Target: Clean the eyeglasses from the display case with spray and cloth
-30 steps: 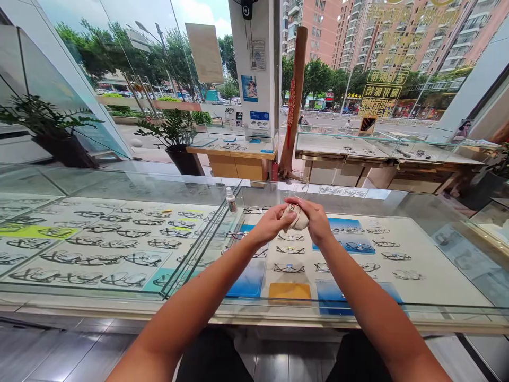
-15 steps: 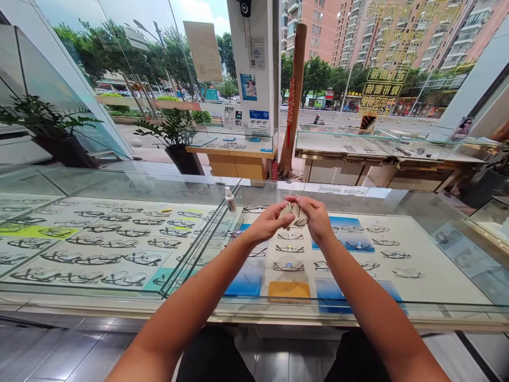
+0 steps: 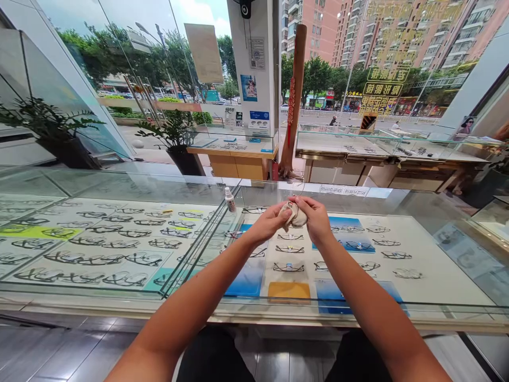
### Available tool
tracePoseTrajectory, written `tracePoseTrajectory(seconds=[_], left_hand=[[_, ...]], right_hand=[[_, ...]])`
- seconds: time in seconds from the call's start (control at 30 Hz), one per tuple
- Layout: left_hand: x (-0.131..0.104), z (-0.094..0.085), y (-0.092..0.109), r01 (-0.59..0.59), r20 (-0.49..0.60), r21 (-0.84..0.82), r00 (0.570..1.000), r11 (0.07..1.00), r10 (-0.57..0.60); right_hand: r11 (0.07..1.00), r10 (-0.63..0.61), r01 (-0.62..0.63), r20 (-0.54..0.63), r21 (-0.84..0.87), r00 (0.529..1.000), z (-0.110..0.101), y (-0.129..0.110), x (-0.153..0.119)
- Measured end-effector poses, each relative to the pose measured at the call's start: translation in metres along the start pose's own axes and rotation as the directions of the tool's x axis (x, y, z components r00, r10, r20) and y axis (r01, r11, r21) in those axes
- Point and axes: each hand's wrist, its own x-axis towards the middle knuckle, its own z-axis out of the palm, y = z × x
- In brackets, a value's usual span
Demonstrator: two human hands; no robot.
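Note:
Above the glass counter, both my hands are closed on a crumpled pale cleaning cloth [image 3: 297, 217]. My left hand [image 3: 269, 220] pinches it from the left, with the thumb pressed on top. From the right, my right hand [image 3: 317, 218] wraps round the cloth, its fingertips meeting the left ones at the far side. A thin, faint eyeglass rim [image 3: 298, 185] sticks out beyond the fingers; the rest of the eyeglasses is hidden by cloth and hands. To the left, a small white spray bottle [image 3: 229, 200] stands upright on the glass.
Below the hands, a glass display case [image 3: 445, 281] holds rows of eyeglasses [image 3: 288, 267], blue trays [image 3: 243, 278] and an orange tray [image 3: 289, 291]. Beyond it stand a wooden post [image 3: 296, 95], potted plants [image 3: 170, 135] and more display counters [image 3: 238, 164].
The cloth has shifted and folded differently between my fingers, and more of the thin rim shows beyond them. My arms stay in nearly the same place.

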Motion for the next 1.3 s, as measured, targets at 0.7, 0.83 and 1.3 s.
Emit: tracePoseTrajectory(seconds=[0.7,0.83,1.3], left_hand=[[0.008,0.003,-0.001,0.004,-0.245,-0.303,0.966,0.953,-0.082],[0.008,-0.001,0.002,0.026,-0.278,-0.361,0.951,0.932,-0.135],[-0.016,0.026,0.014,0.174,0.467,0.142,0.856,0.974,-0.221]], right_hand=[[0.993,-0.112,0.118,-0.169,0.029,0.979,-0.011,-0.007,0.009],[0.984,-0.164,0.177,-0.270,0.024,0.949,-0.027,-0.014,0.020],[0.916,-0.400,0.367,-0.325,-0.161,0.857,-0.041,-0.031,0.029]])
